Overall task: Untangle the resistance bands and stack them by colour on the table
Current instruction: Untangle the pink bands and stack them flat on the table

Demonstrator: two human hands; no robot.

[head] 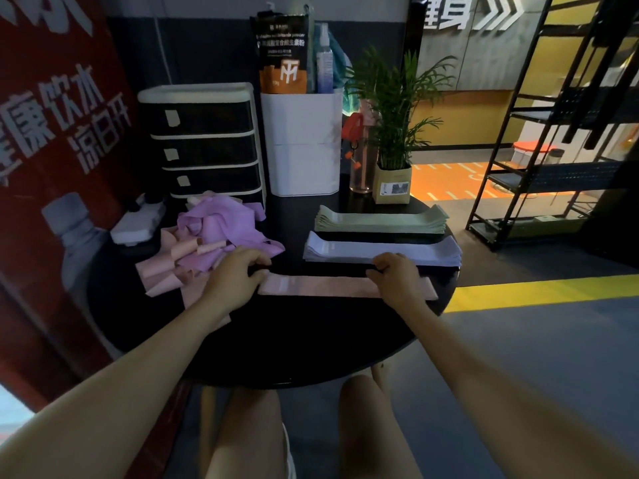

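Pink band (pixel 332 286) lies flat along the table (pixel 311 340) near its front edge, left hand (pixel 238 271) and right hand (pixel 397 276) pinching it towards each end. It looks light, limp and stretchy, best held at the ends. Beyond sit 2 finished stacks, lilac (pixel 380 252) then green (pixel 380 221); the tangled heap (pixel 214 240) waits left.

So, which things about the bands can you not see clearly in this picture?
- Head view: the pink band has both ends under the left hand and right hand.
- The number of bands in the tangled pile: overlapping folds hide it.
- Layers in the green stack and lavender stack: too small.
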